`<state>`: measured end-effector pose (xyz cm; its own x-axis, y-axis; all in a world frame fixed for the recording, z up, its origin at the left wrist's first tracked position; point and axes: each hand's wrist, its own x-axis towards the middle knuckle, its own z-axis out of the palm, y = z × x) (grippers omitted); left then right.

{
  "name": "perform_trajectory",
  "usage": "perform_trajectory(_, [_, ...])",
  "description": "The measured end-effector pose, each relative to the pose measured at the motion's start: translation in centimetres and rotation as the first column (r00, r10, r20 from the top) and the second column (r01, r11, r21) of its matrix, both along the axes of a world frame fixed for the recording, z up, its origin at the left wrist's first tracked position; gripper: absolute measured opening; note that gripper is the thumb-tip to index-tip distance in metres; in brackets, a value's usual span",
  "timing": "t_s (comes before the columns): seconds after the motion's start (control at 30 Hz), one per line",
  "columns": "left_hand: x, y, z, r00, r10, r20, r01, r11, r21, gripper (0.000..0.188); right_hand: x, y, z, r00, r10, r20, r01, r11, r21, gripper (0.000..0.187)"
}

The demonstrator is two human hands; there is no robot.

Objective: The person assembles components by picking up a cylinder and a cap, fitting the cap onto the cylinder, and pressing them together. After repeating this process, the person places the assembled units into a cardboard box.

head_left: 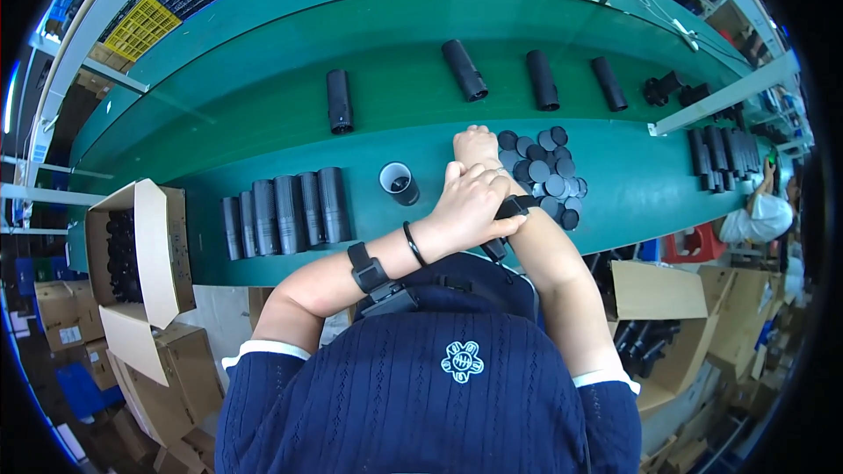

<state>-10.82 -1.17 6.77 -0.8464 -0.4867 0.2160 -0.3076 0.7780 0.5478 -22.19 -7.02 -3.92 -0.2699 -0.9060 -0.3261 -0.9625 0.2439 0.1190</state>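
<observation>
Left hand (472,200) fingers curl against black wrist strap (518,205); grip and right hand (475,146) finger state cannot be determined. Open carton (156,254) contains black parts (123,254).

Factory workshop: green conveyor belt (395,79), cartons (180,250)

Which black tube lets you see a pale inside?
The lone tube between the row of tubes and the left hand: its open mouth shows a pale inside; the others look dark.

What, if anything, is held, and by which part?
The left hand touches the right forearm at its black wrist strap; whether it or the right hand holds anything can't be told.
</observation>
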Motion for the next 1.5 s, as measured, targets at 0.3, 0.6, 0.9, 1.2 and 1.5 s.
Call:
perform_trajectory(0.3, [7.1,-4.8,-1.7,0.748,0.514,-0.419,-0.276,0.816,0.507,0.007,-2.6,4.2,2.1,-0.471,-0.071,0.88,0.297,0.926,0.233,0.041])
perform_trajectory(0.6, [13.5,-5.5,-9.6,0.554,0.728,-0.403,-0.354,0.645,0.677,0.052,-0.9,7.7,3.0,-0.928,-0.019,0.373,0.124,0.926,0.356,0.055])
perform_trajectory(0.9, [14.5,-5.3,-14.0,0.849,0.512,-0.13,-0.371,0.753,0.544,0.106,-0.3,8.0,2.7,-0.931,0.013,0.365,0.137,0.939,0.317,0.054])
perform_trajectory(1.2, [12.5,-7.0,-14.8,0.883,0.436,-0.177,-0.067,0.488,0.87,0.066,-0.6,8.9,2.8,-0.88,0.011,0.475,0.202,0.913,0.354,0.063])
perform_trajectory(1.5, [13.0,-6.0,-13.7,0.922,0.346,-0.172,0.053,0.328,0.943,0.075,0.0,8.9,3.4,-0.414,-0.081,0.907,0.2,0.963,0.178,0.069])
